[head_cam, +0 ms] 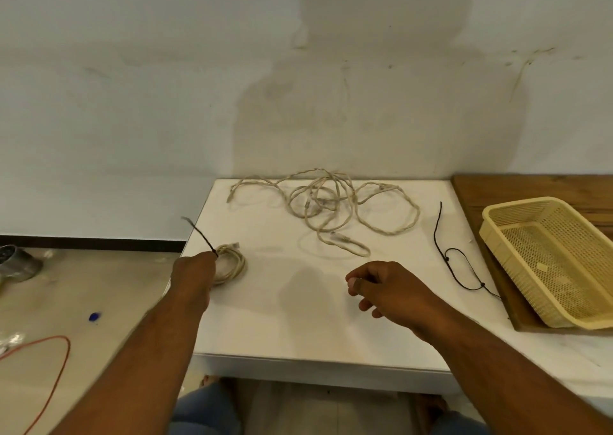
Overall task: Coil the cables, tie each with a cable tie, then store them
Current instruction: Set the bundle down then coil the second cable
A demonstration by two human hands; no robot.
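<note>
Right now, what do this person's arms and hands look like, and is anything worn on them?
Both are bare to the frame's edge: the left hand and right hand wear no gloves, and no sleeves, watch or rings show. Blue jeans cover the legs below.

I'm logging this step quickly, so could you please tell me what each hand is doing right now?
Left hand: closed on the coiled cable, cable tie sticking up.
Right hand: loosely curled, holding nothing.
</note>
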